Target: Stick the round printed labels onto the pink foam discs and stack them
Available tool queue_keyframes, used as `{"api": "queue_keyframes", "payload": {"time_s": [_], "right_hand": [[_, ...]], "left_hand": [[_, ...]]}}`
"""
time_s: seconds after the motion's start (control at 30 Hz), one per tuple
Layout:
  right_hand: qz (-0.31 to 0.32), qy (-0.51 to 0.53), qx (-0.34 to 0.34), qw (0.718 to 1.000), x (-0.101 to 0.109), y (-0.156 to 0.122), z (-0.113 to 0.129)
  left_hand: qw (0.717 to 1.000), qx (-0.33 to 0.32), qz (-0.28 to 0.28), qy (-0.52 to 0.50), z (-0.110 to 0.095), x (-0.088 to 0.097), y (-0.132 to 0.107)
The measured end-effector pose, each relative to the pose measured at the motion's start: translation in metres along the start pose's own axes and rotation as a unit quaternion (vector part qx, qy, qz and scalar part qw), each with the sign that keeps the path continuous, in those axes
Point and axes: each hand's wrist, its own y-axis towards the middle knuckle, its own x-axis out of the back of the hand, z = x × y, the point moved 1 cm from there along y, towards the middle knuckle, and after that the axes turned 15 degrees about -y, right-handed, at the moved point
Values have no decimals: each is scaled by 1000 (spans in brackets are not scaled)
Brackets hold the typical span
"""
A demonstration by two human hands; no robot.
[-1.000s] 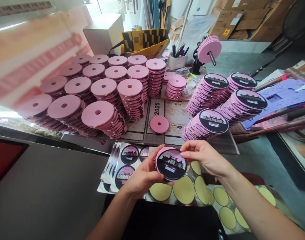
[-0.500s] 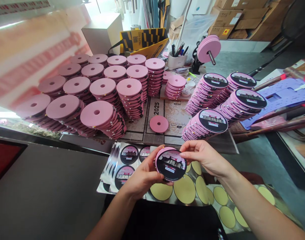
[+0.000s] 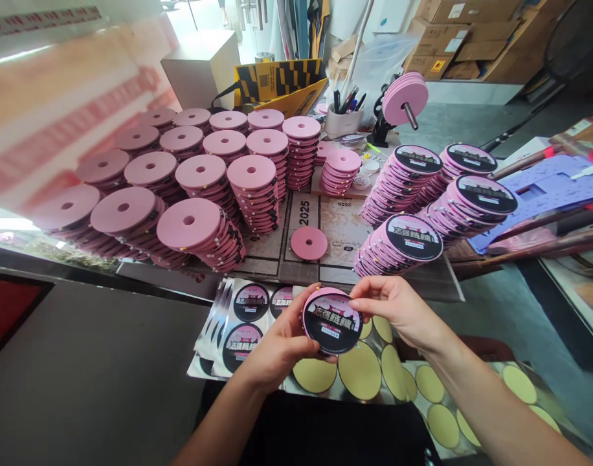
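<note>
My left hand [image 3: 279, 346] grips a pink foam line spool [image 3: 316, 299] from its left side, thumb in front and fingers around the rim. Over the spool's face lies a round black-and-pink label sticker [image 3: 333, 327] with light lettering, set slightly off the spool at the top left. The thumb and fingertips of my right hand [image 3: 391, 304] pinch the sticker's upper right edge. Whether the sticker is stuck down all over cannot be seen. Below the hands are sheets of round stickers [image 3: 248, 343] and backing sheets with yellowish circles [image 3: 358, 370].
Many stacked pink spools [image 3: 194, 223] fill the table's left. Label-topped stacks [image 3: 413, 239] stand at the right, near the table edge. A single pink spool [image 3: 309, 243] lies between them. Farther back are a pen holder [image 3: 344, 121] and a winder with pink spools [image 3: 404, 97].
The sticker's lettering shows more fully than before, with less glare. Both hands keep nearly the same place and hold, and the view has shifted very slightly.
</note>
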Motion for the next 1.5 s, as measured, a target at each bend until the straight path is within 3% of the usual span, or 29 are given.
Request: {"api": "queue_keyframes", "payload": {"time_s": [0.37,0.53,0.6,0.7,0.77,0.93,1.03,1.1,1.17,1.23,1.3,1.33,1.4,1.5], "right_hand": [[-26,-24,20,999,-1,-1,0],[-83,-97,44,991,-9,-4,4],[-124,-165,54,977,-12,-7,8],[-203,-307,83,926,-14,-14,12],[-233,-346,93,904,-15,-17,10],[-148,-145,62,976,-37,-22,-10],[-159,-52,78,983,-42,-26,-10],[-217,-63,104,969,-26,-26,-1],[-325,-104,128,931,8,-22,12],[-418,-118,137,890,47,-14,23],[-417,-92,136,894,80,-2,29],[-397,-77,134,905,91,4,30],[-351,-58,128,926,102,15,31],[-323,-62,126,936,101,24,30]], "left_hand": [[999,-29,3,19,2,-1,0],[995,-61,7,74,2,-7,-3],[989,-91,3,115,2,-9,-5],[981,-128,-10,144,1,-11,-5],[982,-130,-29,131,3,-9,-3],[972,-170,-125,105,16,-10,10],[967,-188,-127,112,21,-14,14],[963,-195,-107,151,18,-11,14],[930,-224,-125,264,10,0,11],[842,-254,-191,436,3,18,9],[744,-231,-249,575,2,38,9],[713,-202,-268,616,4,46,10],[680,-153,-280,660,13,55,13],[672,-128,-276,675,25,54,15]]}}
